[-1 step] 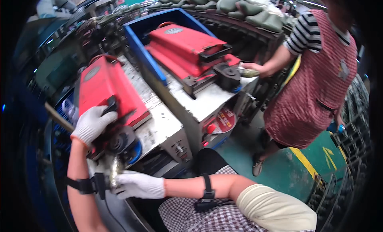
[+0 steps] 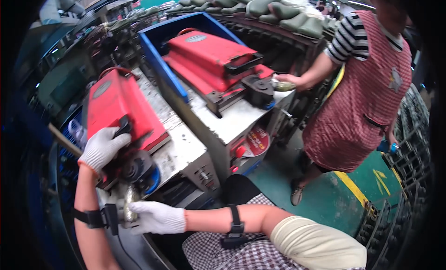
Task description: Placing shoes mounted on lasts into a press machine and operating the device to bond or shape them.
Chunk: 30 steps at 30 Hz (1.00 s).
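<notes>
While the shiny olive piece [image 2: 132, 199] is pointing its long axis up toward the black machine head [image 2: 138, 166], the nearer right hand [image 2: 156, 217] is gripping it, so the piece is lying just left of that hand. Farther up, the left hand [image 2: 105, 149] is gripping the black handle [image 2: 124, 125] on the red cover [image 2: 118, 100].
</notes>
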Available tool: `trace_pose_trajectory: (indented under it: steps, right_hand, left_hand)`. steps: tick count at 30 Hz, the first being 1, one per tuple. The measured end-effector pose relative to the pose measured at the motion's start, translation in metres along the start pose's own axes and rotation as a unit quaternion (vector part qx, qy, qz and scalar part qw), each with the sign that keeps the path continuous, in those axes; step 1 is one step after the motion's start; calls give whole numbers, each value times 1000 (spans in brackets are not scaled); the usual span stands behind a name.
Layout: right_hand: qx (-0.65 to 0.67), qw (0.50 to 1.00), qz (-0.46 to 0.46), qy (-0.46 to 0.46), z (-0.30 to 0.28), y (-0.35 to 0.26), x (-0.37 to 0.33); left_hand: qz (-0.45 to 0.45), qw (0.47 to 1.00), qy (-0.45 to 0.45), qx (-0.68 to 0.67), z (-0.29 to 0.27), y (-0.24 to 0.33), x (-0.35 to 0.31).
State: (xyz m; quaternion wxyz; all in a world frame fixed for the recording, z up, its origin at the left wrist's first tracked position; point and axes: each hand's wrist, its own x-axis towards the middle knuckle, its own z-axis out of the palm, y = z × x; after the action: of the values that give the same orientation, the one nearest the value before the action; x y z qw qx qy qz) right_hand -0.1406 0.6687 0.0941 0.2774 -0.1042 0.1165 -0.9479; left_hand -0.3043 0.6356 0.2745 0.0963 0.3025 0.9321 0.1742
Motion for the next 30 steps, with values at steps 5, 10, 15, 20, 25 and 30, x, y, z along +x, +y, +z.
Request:
trace_pose_trajectory:
  steps: [5,10,15,20,25,30]
  right_hand:
    - [120,992,29,-5,8,-13,-5]
    - [76,994,-72,36,1,-89,-87]
    - [-467,810,-281,215,21,-170,-186]
    - [-772,151,-444,428,31,-285,-281]
    - [-814,202,-225,496,3,-369,-343]
    - [-828,171,-221,486,-15,-391,-351]
  left_hand:
    - [-35,999,3,9,-1,-6,-3]
    - [-37,999,16,9,2,6,-8]
    - [-34,999,29,17,7,-7,-8]
    - [113,943,214,-227,28,-7,4]
    - [265,906,294,-149,51,66,21]
    - [319,913,252,28,85,161,49]
